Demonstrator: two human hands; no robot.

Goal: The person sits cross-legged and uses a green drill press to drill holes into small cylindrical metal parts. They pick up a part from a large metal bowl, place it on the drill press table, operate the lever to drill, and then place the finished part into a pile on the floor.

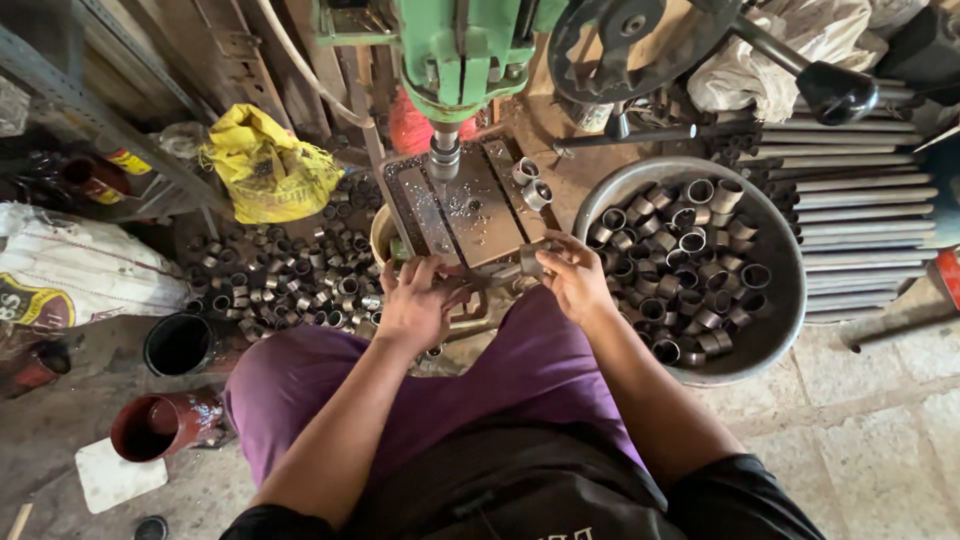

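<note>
- Far left, on the floor: white printed sack [70, 270]; below it a black open-topped cylinder [180, 344] and a dark red pipe section [160, 424] lying tilted, beside a white flat slab [118, 474].
- Upper left: crumpled yellow bag [268, 168] against the angled steel frame.
- Left of centre, on the floor: loose heap of short metal rings [290, 285], spread between the yellow bag and the purple trouser leg [300, 375].
- Left hand [418, 300]: palm down at the near edge of the drill table, fingers curled and clenched around a small part at the table edge; exact item under the fingers cannot be told.
- Centre: green drill press [455, 55], chuck and bit pointing down over the slotted drill table [470, 205]; metal swarf scattered on the surface. Two rings [530, 182] resting on the table's far right corner.
- Right hand [575, 275]: grasping one metal ring [532, 258] between thumb and fingers, held just at the near right edge of the drill table, close to the left hand.
- Right of centre: round metal basin [775, 320] on the floor, filled with more cut rings, just beside the right forearm.
- Far right: stack of long steel tubes [870, 190] lying horizontal behind the basin; black-knobbed feed handle [835, 90] above them.
</note>
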